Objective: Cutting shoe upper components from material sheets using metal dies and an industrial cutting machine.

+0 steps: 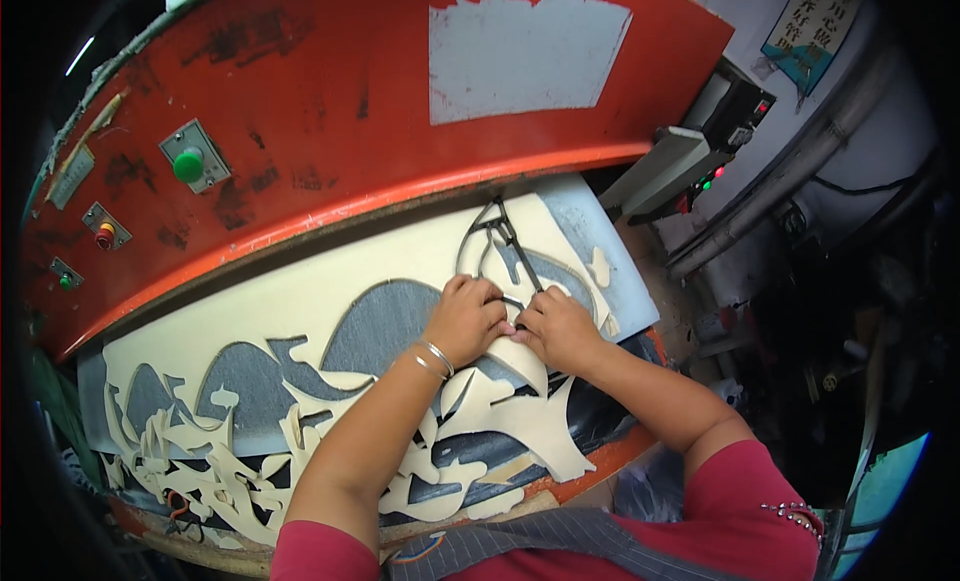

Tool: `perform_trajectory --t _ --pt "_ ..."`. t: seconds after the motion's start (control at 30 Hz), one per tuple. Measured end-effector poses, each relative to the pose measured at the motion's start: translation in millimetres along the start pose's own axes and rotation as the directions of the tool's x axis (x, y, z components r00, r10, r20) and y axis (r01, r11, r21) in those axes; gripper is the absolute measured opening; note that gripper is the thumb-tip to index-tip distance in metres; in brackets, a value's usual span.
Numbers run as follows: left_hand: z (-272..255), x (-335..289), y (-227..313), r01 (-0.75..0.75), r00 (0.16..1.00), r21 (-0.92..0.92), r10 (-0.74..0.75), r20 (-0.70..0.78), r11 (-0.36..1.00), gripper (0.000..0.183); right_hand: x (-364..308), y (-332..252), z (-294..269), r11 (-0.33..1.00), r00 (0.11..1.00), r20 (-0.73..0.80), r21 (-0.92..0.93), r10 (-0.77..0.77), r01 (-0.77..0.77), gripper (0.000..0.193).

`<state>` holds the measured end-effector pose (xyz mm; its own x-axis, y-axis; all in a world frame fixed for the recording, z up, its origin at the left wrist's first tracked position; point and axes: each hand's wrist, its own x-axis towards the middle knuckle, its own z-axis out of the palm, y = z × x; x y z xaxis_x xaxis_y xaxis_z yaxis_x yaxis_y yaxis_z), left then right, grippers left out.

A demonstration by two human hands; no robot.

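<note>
From where I stand, I see the left hand (pixel 466 317) and the right hand (pixel 562 331) meeting over the cream sheet (pixel 280 313). The fingers of both are curled and closed, with almost no gap, on the lower part of a black metal frame (pixel 519 250); the thumbs nearly touch. The frame lies directly at the grip, and its narrow top points away toward twelve o'clock.

At six o'clock, just under the hands, there is a curved cream piece (pixel 522 359); whether the fingertips pinch it also, I cannot tell. Many loose scraps (pixel 225 476) lie at eight o'clock.

In my judgement, the step in hand is the handling of this frame among the cut openings. The next move calls for a firm, even hold by both hands, and care with the frame's thin edges.
</note>
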<state>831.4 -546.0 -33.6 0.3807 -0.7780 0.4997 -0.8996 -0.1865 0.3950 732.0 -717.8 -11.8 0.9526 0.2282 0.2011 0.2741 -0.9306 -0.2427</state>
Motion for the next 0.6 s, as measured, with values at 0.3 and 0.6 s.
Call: perform_trajectory --t 0.3,0.6 --pt "1.8 33.3 4.5 0.085 0.932 0.009 -0.077 -0.355 0.996 0.013 37.4 29.6 -44.8 0.978 0.98 -0.161 0.15 -0.118 0.143 0.026" --pt "27.8 4.9 53.7 0.489 0.821 -0.168 -0.517 -0.241 0.856 0.063 -33.9 64.7 -42.8 0.953 1.0 -0.016 0.303 -0.001 0.006 0.017"
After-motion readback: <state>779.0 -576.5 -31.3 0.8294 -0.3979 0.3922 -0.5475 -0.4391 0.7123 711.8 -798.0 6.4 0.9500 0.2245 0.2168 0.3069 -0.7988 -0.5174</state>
